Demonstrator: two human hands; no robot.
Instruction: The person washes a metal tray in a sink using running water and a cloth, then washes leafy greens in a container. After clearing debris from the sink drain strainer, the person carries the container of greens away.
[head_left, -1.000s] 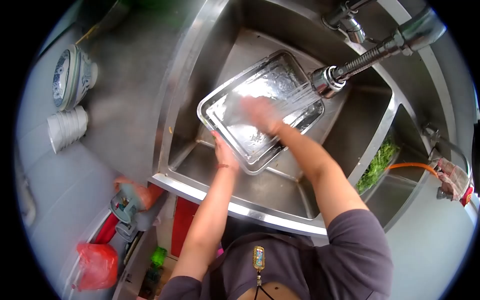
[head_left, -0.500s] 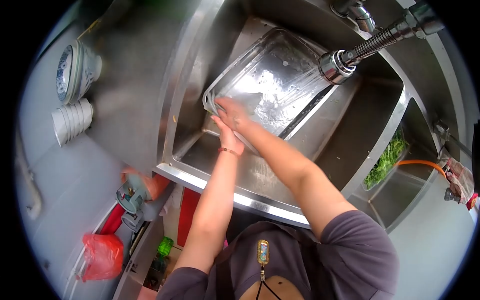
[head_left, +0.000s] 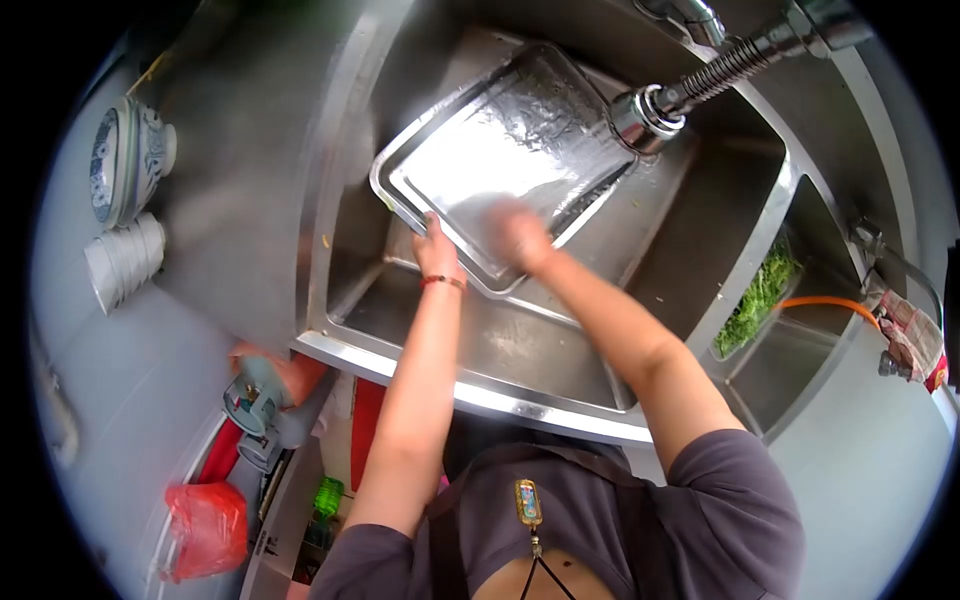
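A shiny rectangular metal tray [head_left: 480,150] sits at a slant in the steel sink, under a chrome faucet head [head_left: 645,122] pointed into it. Along its near rim, my left hand [head_left: 437,250] grips the edge, thumb over the top and the other fingers hidden beneath. A beaded bracelet [head_left: 443,282] circles that wrist. My right hand [head_left: 517,232] is over the inside of the tray near its closest corner, its fingers smeared by motion. The tray's surface looks wet and reflects bright light.
The sink's front edge [head_left: 530,411] runs between me and the basin. To the right, leafy greens [head_left: 757,300] lie in a clear container beside an orange hose [head_left: 825,301]. Stacked patterned bowls [head_left: 130,160] and white cups [head_left: 125,262] stand at the left. A red plastic bag [head_left: 205,530] hangs lower left.
My right hand has moved from the tray's left corner toward its near right corner. The tray's near rim now shows fully, with my left hand on it. The whole view has shifted slightly.
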